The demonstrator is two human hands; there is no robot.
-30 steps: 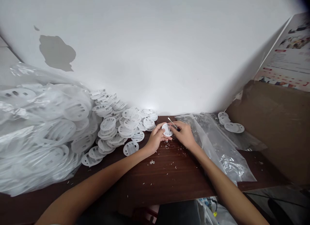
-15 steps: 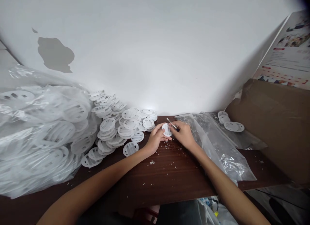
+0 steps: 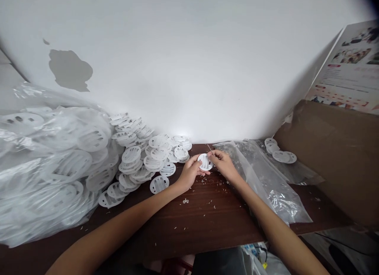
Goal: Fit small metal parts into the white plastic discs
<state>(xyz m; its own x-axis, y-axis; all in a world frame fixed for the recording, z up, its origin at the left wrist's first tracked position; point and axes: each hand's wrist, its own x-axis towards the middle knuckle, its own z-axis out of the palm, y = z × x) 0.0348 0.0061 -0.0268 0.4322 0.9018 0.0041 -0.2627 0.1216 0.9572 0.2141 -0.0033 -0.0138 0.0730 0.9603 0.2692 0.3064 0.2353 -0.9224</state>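
Now more exposed: white disc [image 3: 205, 162] within grasping left fingers [image 3: 196, 163], thin rod [image 3: 210, 149] within pinching right fingers [image 3: 218, 153].

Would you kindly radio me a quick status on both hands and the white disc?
Left hand gripping slotted white disc. Right hand at disc's edge, holding thin rod. Small white scraps scattered on brown tabletop.
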